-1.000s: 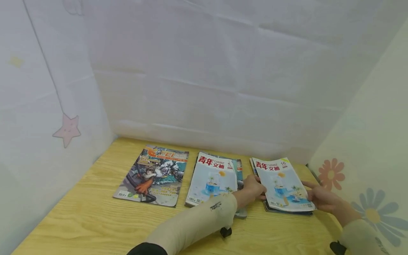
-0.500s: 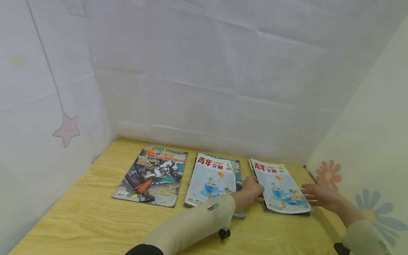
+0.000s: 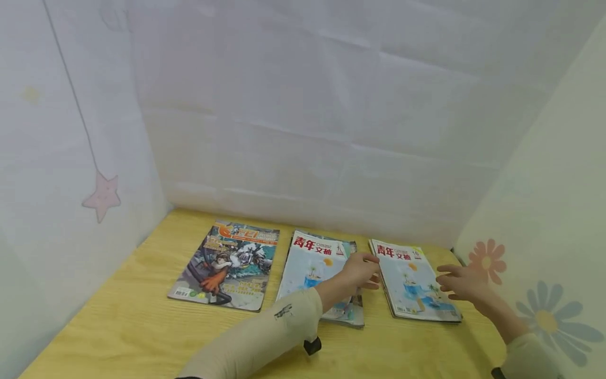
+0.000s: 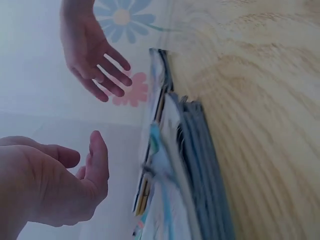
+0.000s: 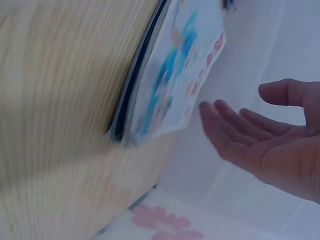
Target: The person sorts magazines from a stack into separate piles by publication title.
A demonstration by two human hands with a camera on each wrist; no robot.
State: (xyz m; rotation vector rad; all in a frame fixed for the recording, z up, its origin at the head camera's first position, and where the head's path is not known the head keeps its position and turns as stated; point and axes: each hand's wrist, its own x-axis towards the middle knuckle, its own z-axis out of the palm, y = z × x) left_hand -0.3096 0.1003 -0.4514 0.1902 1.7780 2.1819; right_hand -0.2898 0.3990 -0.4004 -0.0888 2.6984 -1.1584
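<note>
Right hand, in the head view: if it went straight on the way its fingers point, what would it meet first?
Likely the rightmost magazine stack, just left of the right hand; height is unclear, so it could pass above.

The left hand [image 3: 361, 271] and right hand [image 3: 466, 284] flank the rightmost magazine stack [image 3: 411, 287] (face up) on the yellow table [image 3: 118, 326].

Remotely, I see a white magazine [image 3: 413, 281], red-titled and blue-pictured, near the right edge of the yellow, grained worktop [image 3: 123, 305].
</note>
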